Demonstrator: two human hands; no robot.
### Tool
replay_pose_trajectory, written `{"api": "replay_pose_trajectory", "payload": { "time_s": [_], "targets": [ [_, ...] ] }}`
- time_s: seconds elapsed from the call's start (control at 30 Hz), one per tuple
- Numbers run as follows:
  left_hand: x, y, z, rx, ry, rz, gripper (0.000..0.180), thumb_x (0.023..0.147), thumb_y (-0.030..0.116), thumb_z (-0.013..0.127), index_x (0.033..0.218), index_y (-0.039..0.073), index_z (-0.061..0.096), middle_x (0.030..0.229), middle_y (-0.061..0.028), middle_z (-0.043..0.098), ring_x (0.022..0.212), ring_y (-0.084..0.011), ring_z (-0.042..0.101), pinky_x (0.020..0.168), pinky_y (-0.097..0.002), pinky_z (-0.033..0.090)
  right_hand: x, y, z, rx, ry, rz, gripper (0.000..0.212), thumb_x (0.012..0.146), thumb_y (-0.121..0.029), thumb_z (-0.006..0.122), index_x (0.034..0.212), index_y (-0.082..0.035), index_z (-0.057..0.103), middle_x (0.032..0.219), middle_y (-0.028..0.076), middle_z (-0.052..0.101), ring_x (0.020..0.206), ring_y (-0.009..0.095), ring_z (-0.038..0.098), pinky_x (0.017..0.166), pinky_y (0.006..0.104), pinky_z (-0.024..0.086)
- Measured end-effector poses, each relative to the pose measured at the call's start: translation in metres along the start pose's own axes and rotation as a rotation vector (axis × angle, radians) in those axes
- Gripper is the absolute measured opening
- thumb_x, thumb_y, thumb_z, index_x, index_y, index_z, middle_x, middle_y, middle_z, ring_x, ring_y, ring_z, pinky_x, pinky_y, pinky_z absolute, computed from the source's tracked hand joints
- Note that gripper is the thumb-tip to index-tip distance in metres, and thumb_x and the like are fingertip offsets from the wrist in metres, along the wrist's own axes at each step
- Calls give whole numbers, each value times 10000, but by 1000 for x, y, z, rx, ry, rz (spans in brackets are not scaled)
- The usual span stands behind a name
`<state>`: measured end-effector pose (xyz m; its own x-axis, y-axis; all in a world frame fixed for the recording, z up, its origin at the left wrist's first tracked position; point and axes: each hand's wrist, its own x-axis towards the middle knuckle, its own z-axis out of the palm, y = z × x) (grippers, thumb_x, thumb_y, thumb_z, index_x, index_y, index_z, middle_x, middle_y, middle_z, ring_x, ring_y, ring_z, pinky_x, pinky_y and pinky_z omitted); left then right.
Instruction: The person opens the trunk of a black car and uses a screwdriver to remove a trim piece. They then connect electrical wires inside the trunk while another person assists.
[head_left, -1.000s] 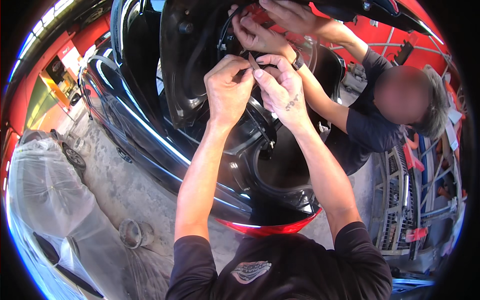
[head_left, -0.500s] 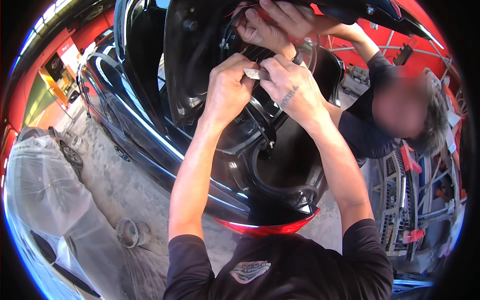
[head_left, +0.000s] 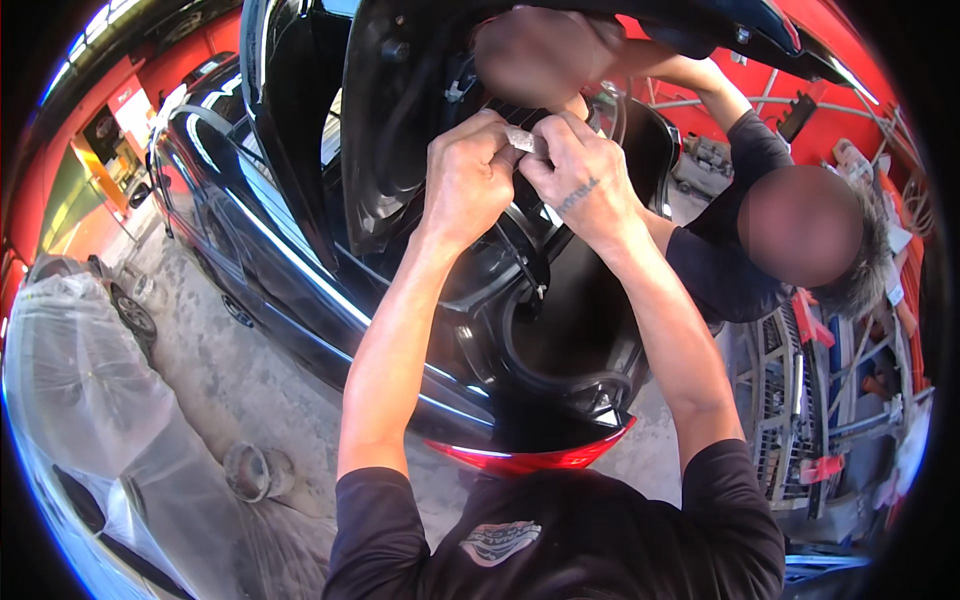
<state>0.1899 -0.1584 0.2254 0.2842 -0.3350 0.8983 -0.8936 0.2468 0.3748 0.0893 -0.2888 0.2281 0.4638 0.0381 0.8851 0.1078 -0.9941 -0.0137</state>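
A small whitish, printed piece (head_left: 521, 139), perhaps a label or packet, is pinched between my two hands. My left hand (head_left: 466, 182) grips its left side with bent fingers and thumb. From the other side, my right hand (head_left: 577, 172) closes on it with curled fingers. Both hands are raised over the open rear of a black car (head_left: 350, 345), just below its lifted lid (head_left: 385, 170). Farther up, a co-worker's hands (head_left: 545, 60) are at the lid's underside; their fingers are blurred out.
The co-worker (head_left: 720, 235) leans in from the right. A red tail light (head_left: 540, 459) lies close to my body. At left are a plastic-covered car (head_left: 100, 370) and a dusty bucket (head_left: 258, 472) on the floor. Metal racks with parts (head_left: 790, 420) stand at right.
My hands and the small piece have shifted slightly right in the picture, and the piece has tilted. The co-worker's head has moved a little left.
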Motion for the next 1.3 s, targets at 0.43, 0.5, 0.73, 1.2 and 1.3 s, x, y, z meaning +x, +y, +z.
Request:
{"api": "replay_pose_trajectory", "payload": {
  "time_s": [0.43,0.5,0.73,1.2,1.3],
  "targets": [
    [3,1,-2,-6,-40,-35,87,889,-19,704,961,-54,736,901,-109,717,784,-190,691,737,-292,529,0,-10,-36,463,-25,415,437,927,-214,668,1294,22,637,932,174,707,859,255,676,823,341,531],
    [1,-4,-3,-81,-4,-102,88,881,-9,701,951,-49,736,884,-132,709,777,-240,703,696,-326,531,-12,-10,-46,610,-70,584,468,971,-255,607,1325,52,611,990,154,704,926,215,651,860,329,512],
    [-2,-9,-4,-212,-7,-165,92,893,1,712,961,-58,731,857,-124,703,754,-181,680,680,-300,520,-42,-17,-16,792,-81,587,515,1033,-235,619,1439,71,539,1152,112,688,1073,174,624,987,301,473],
    [-4,-12,-11,-311,-76,-220,105,910,-9,680,984,-80,701,893,-80,677,786,-123,649,704,-271,505,-32,-28,2,1189,-55,670,496,1005,-213,691,1435,-22,532,824,1,613,636,45,499,552,218,406],
    [-4,-9,-13,-286,-109,-239,131,945,24,673,1008,-87,703,943,-31,670,835,-75,631,737,-241,496,-32,-27,3,1191,-56,677,500,1004,-198,691,1441,-22,524,815,-1,607,632,43,492,544,215,401]
  ]
}}
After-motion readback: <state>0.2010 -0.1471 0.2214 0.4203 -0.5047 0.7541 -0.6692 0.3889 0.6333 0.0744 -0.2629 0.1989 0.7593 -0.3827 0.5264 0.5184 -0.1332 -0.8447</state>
